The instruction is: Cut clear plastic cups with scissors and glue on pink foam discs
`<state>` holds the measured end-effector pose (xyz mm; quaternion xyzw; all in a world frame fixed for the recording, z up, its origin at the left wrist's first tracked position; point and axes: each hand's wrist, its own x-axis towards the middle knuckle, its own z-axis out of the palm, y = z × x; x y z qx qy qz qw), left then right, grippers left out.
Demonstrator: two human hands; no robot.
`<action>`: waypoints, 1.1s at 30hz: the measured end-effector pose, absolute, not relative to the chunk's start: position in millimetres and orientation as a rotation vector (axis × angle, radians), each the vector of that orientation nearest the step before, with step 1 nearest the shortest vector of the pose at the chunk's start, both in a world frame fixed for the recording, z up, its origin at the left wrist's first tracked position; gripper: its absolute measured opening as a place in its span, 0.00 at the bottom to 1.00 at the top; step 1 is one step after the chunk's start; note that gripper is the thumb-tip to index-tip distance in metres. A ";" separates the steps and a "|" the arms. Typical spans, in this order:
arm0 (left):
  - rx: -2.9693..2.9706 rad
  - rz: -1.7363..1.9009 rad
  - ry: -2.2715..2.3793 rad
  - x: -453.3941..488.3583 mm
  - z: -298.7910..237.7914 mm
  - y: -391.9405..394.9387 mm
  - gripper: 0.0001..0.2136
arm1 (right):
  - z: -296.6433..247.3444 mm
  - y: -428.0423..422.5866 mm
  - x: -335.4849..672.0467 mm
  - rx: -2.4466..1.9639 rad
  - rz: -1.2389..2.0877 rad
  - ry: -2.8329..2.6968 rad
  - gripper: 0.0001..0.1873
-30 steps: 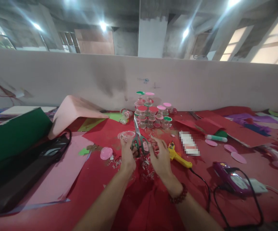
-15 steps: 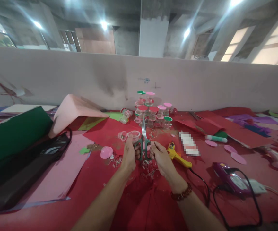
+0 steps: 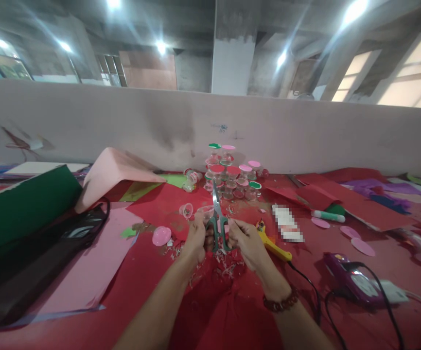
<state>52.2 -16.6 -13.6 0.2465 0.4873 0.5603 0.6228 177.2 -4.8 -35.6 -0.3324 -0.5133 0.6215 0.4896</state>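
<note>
A black bag [image 3: 46, 267] is laid partly over a pink sheet [image 3: 96, 272]; at right, a purple device [image 3: 351, 282] and a green-and-white marker [image 3: 329, 216] are seen.

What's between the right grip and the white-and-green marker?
Head view: the yellow glue gun, nearer the right grip, then a pixelated pale item before the marker.

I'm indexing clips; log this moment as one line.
left hand: on green-handled scissors; right hand: on scissors' other handle; blades: pointing away; right: yellow glue gun; beyond: stacked cups
</note>
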 end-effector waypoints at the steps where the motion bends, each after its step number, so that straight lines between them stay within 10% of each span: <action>1: 0.570 1.277 1.110 52.4 -13.5 -16.8 0.21 | -35.0 -4.7 178.1 -0.814 1.517 -1.251 0.22; 33: 0.484 1.364 1.160 33.6 -14.3 -12.2 0.24 | -20.7 -1.0 196.1 -0.737 1.860 -0.964 0.12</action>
